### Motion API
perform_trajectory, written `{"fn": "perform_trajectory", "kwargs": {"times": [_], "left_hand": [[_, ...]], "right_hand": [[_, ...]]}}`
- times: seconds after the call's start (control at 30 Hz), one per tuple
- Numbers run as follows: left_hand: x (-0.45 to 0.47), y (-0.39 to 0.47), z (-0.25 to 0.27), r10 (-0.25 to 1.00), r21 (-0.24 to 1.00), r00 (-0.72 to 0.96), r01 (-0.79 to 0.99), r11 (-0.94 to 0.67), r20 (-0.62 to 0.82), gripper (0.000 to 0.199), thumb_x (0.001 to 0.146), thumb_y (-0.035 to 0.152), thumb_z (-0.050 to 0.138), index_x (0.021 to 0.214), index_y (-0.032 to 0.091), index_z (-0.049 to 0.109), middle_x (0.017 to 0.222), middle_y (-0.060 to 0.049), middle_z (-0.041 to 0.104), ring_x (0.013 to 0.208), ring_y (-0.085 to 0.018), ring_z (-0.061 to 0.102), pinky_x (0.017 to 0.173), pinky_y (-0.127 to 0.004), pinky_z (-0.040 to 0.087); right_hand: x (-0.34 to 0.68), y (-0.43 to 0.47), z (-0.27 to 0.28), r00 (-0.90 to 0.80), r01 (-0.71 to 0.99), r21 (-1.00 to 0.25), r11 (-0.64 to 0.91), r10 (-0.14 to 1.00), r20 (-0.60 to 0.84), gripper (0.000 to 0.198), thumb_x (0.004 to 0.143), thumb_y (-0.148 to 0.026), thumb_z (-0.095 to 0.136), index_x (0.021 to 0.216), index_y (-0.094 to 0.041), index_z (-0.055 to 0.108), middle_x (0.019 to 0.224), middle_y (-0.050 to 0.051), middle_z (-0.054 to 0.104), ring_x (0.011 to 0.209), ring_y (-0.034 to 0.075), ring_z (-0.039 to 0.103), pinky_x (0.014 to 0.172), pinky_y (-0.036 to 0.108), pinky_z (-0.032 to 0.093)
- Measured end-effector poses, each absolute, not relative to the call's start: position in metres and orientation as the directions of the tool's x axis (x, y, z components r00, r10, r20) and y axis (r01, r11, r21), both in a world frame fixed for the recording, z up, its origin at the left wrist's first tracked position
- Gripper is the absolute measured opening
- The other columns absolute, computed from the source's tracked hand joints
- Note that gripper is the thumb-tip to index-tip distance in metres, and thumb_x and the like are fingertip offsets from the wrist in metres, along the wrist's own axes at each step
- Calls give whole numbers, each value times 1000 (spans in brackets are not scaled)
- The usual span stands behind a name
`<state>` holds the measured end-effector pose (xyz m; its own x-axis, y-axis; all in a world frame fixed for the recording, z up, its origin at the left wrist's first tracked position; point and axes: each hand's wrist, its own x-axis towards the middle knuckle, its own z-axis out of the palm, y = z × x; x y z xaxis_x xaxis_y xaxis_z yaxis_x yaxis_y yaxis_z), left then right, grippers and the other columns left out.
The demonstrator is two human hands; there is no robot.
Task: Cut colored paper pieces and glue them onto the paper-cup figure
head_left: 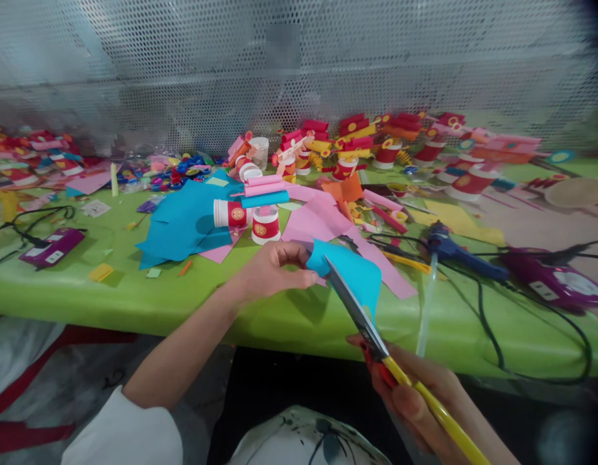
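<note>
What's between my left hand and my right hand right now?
The head view shows blue paper, its near end at your left hand, then the blades of the scissors, reaching from the paper down toward your right hand.

Power strip [54, 248] left on table [183, 303], glue gun [466, 255] right; cups [345, 169] behind, panel [183, 64] beyond.

White top [279, 440] with a dark print [327, 445], above black clothing [299, 387].
The loose white sleeve [127, 433] at near left is plain and wide, ending around the elbow; the print, near the middle, shows thin branching lines and rounded leaf-like blots. Left hand [274, 268] and right hand [442, 384] are bare.
</note>
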<state>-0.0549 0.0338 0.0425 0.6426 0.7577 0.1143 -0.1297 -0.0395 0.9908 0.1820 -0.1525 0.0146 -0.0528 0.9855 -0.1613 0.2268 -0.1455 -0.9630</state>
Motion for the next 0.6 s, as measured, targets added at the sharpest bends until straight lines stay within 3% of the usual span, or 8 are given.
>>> {"fn": "perform_trajectory", "kwargs": {"times": [0.23,0.4,0.6], "left_hand": [[-57,32,48,763,994,639,-102,-34,92,20,76,34,89,78,18,77,84,-7,78,84,-22,73,80,-34,57],[-61,31,52,763,996,641,-66,-57,86,23,73,36,89,75,18,75,80,-5,72,77,-20,66,74,-32,51],[-64,24,56,758,995,646,-99,-32,89,32,74,42,90,72,17,70,76,-4,64,73,-18,57,72,-33,43]], "right_hand": [[180,-156,14,-48,136,-962,-237,968,-245,86,79,-89,71,133,-22,76,70,-2,54,46,9,32,39,26,18],[176,-156,13,-47,128,-963,-238,968,-246,79,77,-91,71,113,-21,80,71,-2,49,51,10,30,40,26,16],[176,-154,7,-68,165,-961,-220,970,-234,85,74,-93,70,118,-21,79,67,-3,45,50,10,26,41,26,12]]}}
